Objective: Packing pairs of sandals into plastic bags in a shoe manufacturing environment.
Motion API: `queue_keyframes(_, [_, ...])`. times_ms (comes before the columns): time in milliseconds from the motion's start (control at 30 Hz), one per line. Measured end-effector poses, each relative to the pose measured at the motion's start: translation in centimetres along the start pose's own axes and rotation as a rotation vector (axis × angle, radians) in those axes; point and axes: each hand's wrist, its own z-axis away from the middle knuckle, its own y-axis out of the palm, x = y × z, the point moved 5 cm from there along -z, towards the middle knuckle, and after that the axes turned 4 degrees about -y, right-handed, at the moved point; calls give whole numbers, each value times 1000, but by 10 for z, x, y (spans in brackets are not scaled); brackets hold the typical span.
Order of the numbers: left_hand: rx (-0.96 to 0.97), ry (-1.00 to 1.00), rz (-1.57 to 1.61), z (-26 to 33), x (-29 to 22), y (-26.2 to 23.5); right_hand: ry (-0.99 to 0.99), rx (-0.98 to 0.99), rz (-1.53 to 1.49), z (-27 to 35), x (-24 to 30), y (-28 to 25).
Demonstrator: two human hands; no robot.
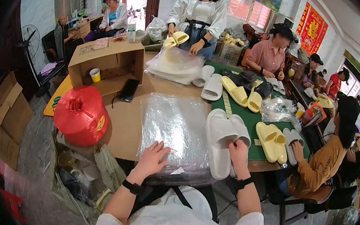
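A stack of clear plastic bags (175, 123) lies flat at the near edge of the table. My left hand (152, 158) rests on its lower left part, fingers stretched out, holding nothing I can see. To the right of the stack, my right hand (238, 156) grips a pair of pale grey slippers (219, 136), with its fingers at the foot opening of the right-hand slipper. The two slippers lie side by side, partly overlapping, toes pointing away from me. Part of the right slipper is hidden behind my hand.
A cardboard box (107, 62), a black phone (128, 91) and a red roll of plastic twine (80, 116) sit on the left. Yellow slippers (271, 143) lie on the green mat (255, 117). Across the table, a person (199, 21) holds yellow slippers; others sit at right.
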Motion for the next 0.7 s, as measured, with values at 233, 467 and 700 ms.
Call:
queue_keyframes(233, [-251, 3, 99, -6, -8, -16, 186, 87, -785, 63, 49, -37])
queue_keyframes(467, [-221, -119, 250, -12, -14, -21, -316, 730, -478, 127, 116, -46])
queue_keyframes(700, [-232, 155, 177, -7, -49, -42, -236, 634, -80, 124, 102, -30])
